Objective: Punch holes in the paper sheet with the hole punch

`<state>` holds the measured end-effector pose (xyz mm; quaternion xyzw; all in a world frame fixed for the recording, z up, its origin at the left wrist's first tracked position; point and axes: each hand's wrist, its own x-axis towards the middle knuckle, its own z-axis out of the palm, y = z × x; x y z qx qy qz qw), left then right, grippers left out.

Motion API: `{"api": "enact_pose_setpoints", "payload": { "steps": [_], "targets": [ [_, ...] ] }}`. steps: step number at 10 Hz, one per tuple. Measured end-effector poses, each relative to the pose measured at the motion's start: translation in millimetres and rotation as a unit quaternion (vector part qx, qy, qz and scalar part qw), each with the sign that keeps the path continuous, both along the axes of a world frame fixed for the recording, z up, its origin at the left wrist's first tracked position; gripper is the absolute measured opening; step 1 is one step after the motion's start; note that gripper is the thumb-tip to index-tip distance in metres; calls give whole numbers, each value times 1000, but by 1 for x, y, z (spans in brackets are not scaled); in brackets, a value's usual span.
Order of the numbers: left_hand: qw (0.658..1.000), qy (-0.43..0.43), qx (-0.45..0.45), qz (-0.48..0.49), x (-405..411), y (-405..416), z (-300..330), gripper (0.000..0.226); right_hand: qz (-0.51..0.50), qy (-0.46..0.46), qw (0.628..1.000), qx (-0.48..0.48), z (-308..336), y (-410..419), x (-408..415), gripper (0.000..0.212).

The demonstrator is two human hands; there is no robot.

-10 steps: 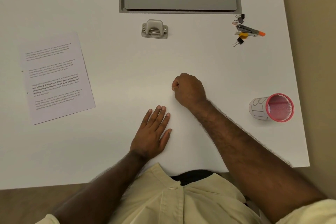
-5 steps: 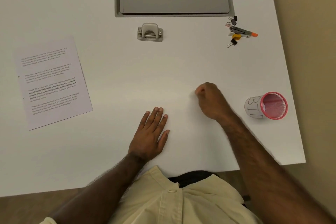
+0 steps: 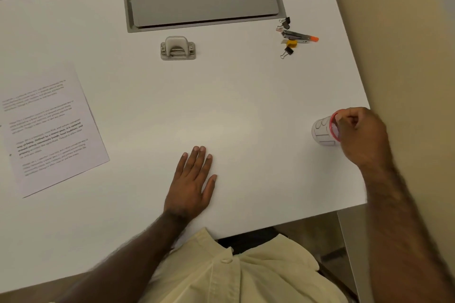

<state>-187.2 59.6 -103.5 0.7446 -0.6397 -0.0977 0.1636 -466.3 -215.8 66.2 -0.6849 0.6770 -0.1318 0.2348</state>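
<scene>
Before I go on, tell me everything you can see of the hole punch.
The hole punch is a small two-hole desk punch, light grey or beige all over, looking like plastic with metal rods showing under its arched lever. It has a flat rectangular base with a lug at each end. It sits upright and flat on the white desk, just in front of the grey cable hatch at the far side, apart from it. Nothing touches it; neither hand nor the paper is near.

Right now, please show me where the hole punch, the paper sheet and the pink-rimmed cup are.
hole punch [image 3: 177, 48]: head view, on its grey lever.
paper sheet [image 3: 49, 128]: head view, on the printed middle of the page.
pink-rimmed cup [image 3: 322, 131]: head view, on its white side wall.
</scene>
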Motion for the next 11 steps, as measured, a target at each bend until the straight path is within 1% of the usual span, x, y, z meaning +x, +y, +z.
{"api": "enact_pose_setpoints", "payload": {
  "steps": [3, 5, 6, 7, 8, 9, 10, 11],
  "targets": [
    [1000, 3, 12, -1, 1, 1, 1, 62, -29, 29, 999, -27, 9, 3, -29, 19],
    [1000, -1, 30, -5, 1, 1, 1, 63, -66, 14, 996, -58, 12, 7, -30, 13],
    [1000, 0, 31, -4, 1, 0, 3, 63, -62, 7, 996, -71, 11, 12, -29, 27],
    [999, -3, 42, -5, 1, -1, 9, 63, -41, 19, 995, -85, 8, 17, -26, 30],
    [998, -12, 62, -19, 3, -1, 14, 64, -18, 37, 995, -93, 3, 20, -18, 23],
    [996, -5, 84, -29, 8, -1, 23, 67, 10, 78, 992, -103, 2, 24, -8, 25],
    [995, 3, 87, -38, 14, -3, 28, 70, 3, 71, 986, -148, 4, 28, 6, 23],
    [995, 29, 84, -33, 16, -8, 42, 71, 12, 20, 987, -161, 8, 36, 29, 31]
  ]
}}
